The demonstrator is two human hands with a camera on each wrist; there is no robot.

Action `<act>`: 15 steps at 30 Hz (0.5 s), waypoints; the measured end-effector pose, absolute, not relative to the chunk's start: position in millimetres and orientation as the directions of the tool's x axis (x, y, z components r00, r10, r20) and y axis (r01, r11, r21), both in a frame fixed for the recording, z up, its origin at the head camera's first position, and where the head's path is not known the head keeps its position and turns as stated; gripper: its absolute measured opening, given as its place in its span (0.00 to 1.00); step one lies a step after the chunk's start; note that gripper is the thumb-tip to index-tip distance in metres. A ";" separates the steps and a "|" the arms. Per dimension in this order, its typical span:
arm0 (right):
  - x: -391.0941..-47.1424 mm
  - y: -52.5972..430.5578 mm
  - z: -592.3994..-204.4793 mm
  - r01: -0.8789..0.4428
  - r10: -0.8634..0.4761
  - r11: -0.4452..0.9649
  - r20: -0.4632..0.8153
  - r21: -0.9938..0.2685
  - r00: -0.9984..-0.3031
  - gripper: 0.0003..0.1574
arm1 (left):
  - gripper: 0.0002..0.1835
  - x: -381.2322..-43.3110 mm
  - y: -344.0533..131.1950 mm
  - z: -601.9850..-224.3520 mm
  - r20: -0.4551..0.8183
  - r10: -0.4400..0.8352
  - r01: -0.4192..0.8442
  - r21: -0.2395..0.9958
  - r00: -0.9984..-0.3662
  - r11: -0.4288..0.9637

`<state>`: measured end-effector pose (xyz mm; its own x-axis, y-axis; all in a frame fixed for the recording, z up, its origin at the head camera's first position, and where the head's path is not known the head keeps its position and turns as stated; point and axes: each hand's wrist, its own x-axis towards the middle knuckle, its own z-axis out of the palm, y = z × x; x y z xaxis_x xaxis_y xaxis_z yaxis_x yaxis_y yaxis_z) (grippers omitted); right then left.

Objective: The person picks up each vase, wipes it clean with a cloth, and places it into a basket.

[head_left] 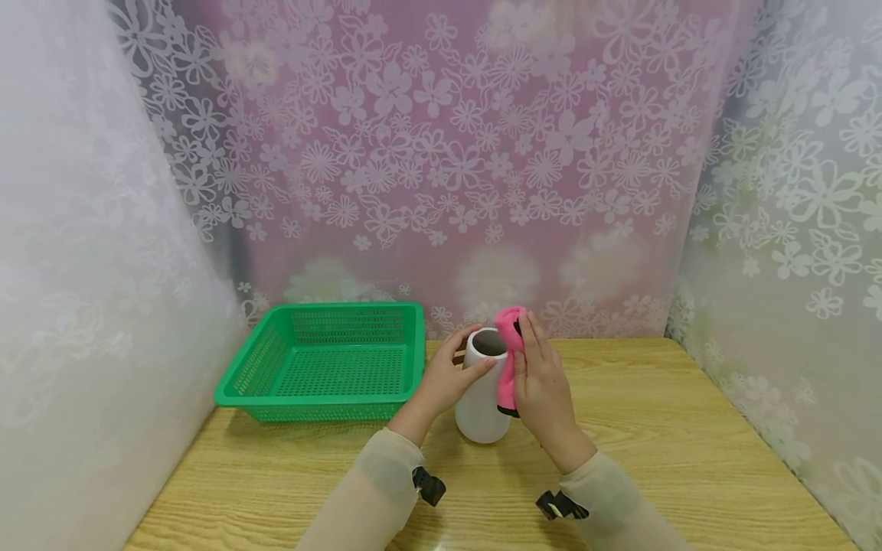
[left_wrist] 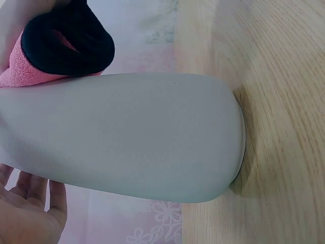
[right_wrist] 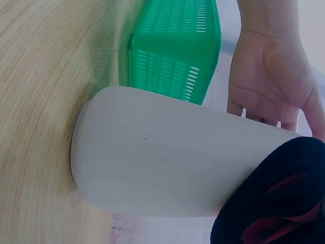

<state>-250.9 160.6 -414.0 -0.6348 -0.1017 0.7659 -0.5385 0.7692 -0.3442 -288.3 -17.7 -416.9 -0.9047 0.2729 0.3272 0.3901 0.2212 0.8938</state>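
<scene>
Worktop [head_left: 654,459]: light wood grain, beneath both hands.
Curtains [head_left: 482,153]: flower-patterned, beyond the hands and on both sides.
Green basket [head_left: 320,401]: left of the left hand.
White vase [head_left: 481,413]: roughly upright between the hands.
Left hand [head_left: 444,379]: curved round the vase near its rim.
Right hand [head_left: 544,383]: barely open, gripping a pink cloth [head_left: 507,379] against the vase's side.
</scene>
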 end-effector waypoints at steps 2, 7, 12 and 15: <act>-251.1 160.6 -414.9 -0.530 -0.090 0.763 0.751 -0.371 -0.655 0.37 | 0.34 -287.5 -17.4 -416.2 0.325 0.272 0.387 0.896 -0.906 0.218; -251.7 160.8 -417.3 -0.514 -0.065 0.743 0.718 -0.428 -0.693 0.36 | 0.34 -277.2 -17.6 -404.3 0.324 0.278 0.386 0.898 -0.904 0.211; -252.0 160.7 -419.0 -0.518 -0.052 0.720 0.708 -0.462 -0.704 0.35 | 0.33 -259.8 -19.7 -382.9 0.316 0.292 0.384 0.897 -0.903 0.219; -252.6 161.2 -419.7 -0.514 -0.047 0.710 0.696 -0.481 -0.716 0.35 | 0.34 -265.5 -18.4 -389.6 0.311 0.286 0.379 0.898 -0.907 0.224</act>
<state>-252.6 161.2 -419.7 -0.7165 -0.0475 0.6960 -0.5144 0.7099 -0.4811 -265.5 -18.4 -389.6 -0.9065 0.2858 0.3108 0.3785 0.2241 0.8981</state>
